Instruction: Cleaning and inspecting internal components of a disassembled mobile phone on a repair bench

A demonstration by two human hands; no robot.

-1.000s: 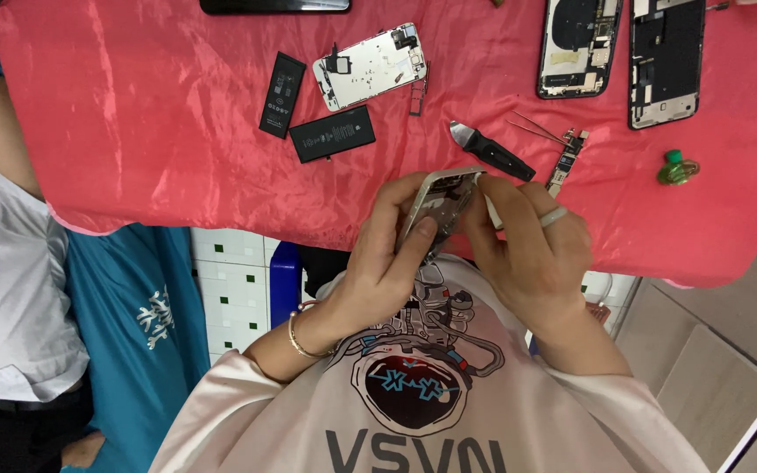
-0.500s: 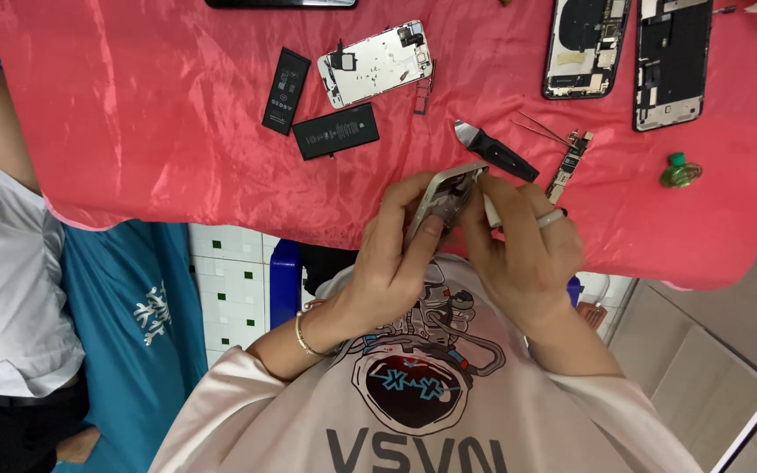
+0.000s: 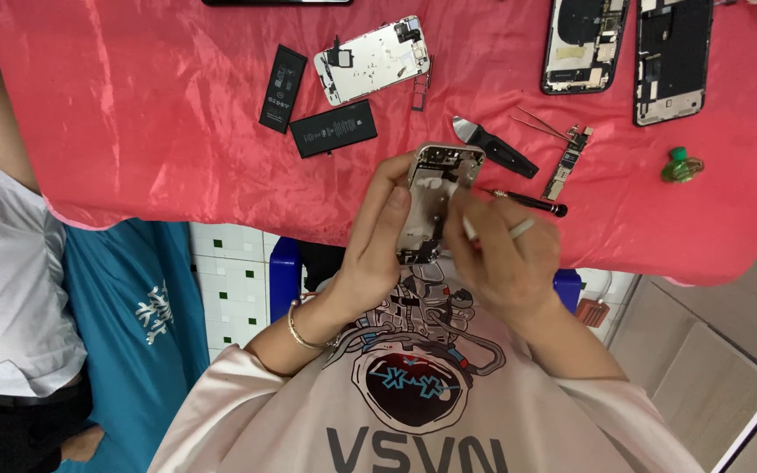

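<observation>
Head view, looking down. Left hand [image 3: 377,250] holds an opened phone shell [image 3: 435,201] upright-tilted over the near edge of the tabletop [image 3: 133,131]; its fingers are clamped on the shell's left edge, thumb lying along the side. Right hand [image 3: 510,254] sits just at 3 o'clock of the shell, fingers pinched together on a thin tool [image 3: 469,229] whose tip touches the shell's inside. A ring [image 3: 522,229] shows on 1 finger, a bracelet [image 3: 295,326] on the left wrist.

Tabletop covered in red cloth. At 1 o'clock of the shell: a black pry tool [image 3: 494,144], tweezers [image 3: 541,124], a small circuit board [image 3: 567,163]. A screwdriver [image 3: 527,202] lies just at 3 o'clock, near the right hand's knuckles. At 10 o'clock: 2 black batteries [image 3: 333,129], [image 3: 283,77], side by side but apart. At 12 o'clock: a white screen assembly [image 3: 371,60] face down. Far at 1 to 2 o'clock: 2 opened phones [image 3: 584,44], [image 3: 672,57], side by side. A green cap [image 3: 682,165] lies at 3 o'clock, well apart.

Another person in a white shirt [image 3: 6,280] stands at 9 o'clock.
</observation>
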